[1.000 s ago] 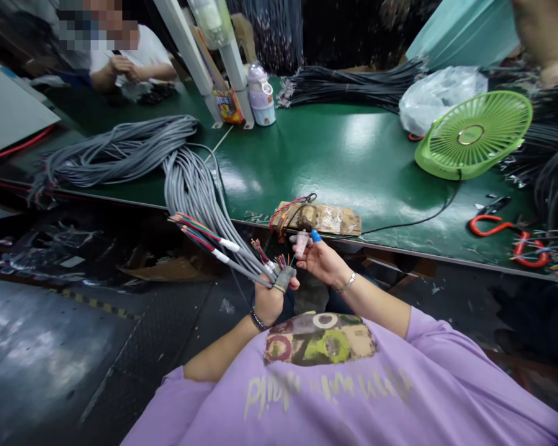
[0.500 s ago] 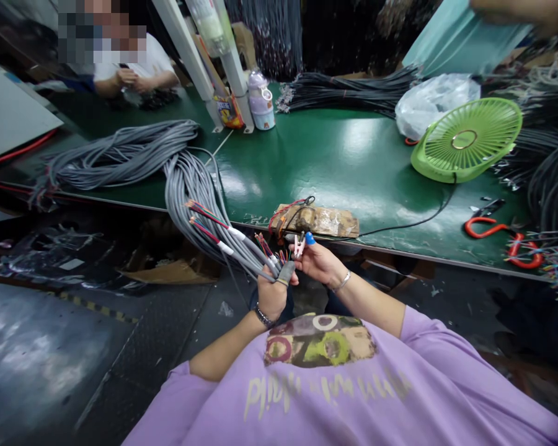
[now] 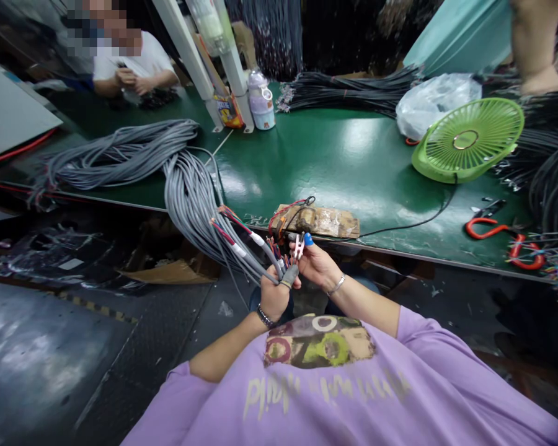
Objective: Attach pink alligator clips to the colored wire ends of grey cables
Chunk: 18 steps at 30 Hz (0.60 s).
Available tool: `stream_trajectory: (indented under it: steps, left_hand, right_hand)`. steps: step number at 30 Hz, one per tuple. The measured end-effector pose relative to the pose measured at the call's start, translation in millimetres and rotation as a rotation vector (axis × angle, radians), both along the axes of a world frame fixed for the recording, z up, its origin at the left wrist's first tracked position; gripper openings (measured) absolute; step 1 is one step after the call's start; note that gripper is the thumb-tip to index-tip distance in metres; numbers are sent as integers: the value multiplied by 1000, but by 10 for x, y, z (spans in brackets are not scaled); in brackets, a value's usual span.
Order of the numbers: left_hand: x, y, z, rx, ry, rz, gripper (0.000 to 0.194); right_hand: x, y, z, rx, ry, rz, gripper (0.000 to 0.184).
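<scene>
My left hand (image 3: 276, 293) is closed around the ends of several grey cables (image 3: 255, 267), with a grey cover on its thumb. Thin coloured wires (image 3: 284, 254) stick out of the cable ends above that thumb. Two cable ends with white wraps (image 3: 239, 249) point up and left, their red, green and other wires fanned out. My right hand (image 3: 320, 265), a blue cover on one fingertip, pinches a small pink-and-white clip-like piece (image 3: 299, 246) right beside the wires. Whether the clip touches the wires I cannot tell.
A wooden block (image 3: 330, 221) with wires lies at the edge of the green bench (image 3: 307, 161). Coiled grey cable (image 3: 121, 155) spreads leftward. Around stand a bottle (image 3: 261, 102), green fan (image 3: 467, 139), plastic bag (image 3: 434, 105) and red-handled pliers (image 3: 488, 228). Co-workers sit across.
My left hand and the cable ends have shifted slightly right, closer to the right hand. At the upper right, a co-worker's arm has come down toward the bench.
</scene>
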<state>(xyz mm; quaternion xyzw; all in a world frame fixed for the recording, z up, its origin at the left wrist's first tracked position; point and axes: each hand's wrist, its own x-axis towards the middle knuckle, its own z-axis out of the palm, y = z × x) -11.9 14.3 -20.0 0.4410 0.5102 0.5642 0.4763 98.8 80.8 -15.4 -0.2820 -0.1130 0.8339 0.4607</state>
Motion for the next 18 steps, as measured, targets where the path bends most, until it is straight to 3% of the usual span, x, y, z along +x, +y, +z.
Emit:
stream_trajectory:
  steps: [11,18]
  left_hand:
    - [-23,-20,50,39,34,-22,30]
    - [-143,-94,-12,30,54,-52,31]
  right_hand:
    - [-12,-68,-16,15,41,-8,34]
    - [92,-92,-130,45,65,62,44]
